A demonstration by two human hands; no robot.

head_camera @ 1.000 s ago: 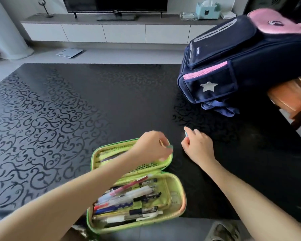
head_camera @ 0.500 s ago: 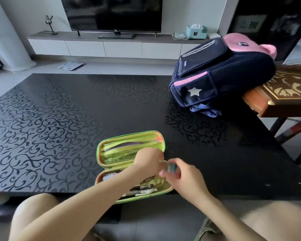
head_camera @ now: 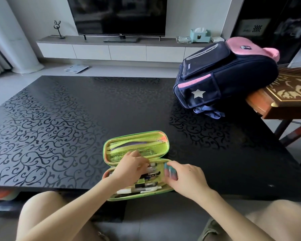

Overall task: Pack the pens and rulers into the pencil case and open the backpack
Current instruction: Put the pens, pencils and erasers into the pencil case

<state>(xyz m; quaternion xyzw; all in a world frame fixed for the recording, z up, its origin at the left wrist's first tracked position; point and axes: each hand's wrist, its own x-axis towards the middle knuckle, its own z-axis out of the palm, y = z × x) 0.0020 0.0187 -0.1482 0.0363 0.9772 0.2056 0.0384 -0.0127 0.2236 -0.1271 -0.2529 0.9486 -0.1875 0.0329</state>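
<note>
Head view has the green pencil case (head_camera: 135, 134) lying open at 6 o'clock on the black patterned table (head_camera: 59, 119), close to the near edge, its mesh-lined lid folded back toward 12 o'clock. The pens (head_camera: 142, 189) lie side by side in the near half. A flat pale thing sits in the lid's mesh pocket, and we cannot tell whether it is a ruler. Our left hand (head_camera: 127, 169) reaches in from 7 o'clock with bent fingers down on the upper pens; whether it pinches one or only presses them flat, we cannot tell. Our right hand (head_camera: 188, 179) sits at the 3 o'clock end of the case, fingers and thumb clasped round a small teal and pink block (head_camera: 171, 171), held just above that end. We judge the packing nearly done, with this last piece to tuck in. The case looks like a stiff moulded shell, light enough to slide under a push, so we would steady it on the rim before closing the lid over. The pens are smooth and round and would roll, so they are best pressed down together. The navy and pink backpack (head_camera: 229, 79) lies at 2 o'clock, well apart from the case, zipped shut, its far side propped on a carved wooden piece (head_camera: 285, 91). It is soft fabric that will sag, so we would hold the body with one hand and draw the zip pull with the other; the pulls are too small to pick out.
</note>
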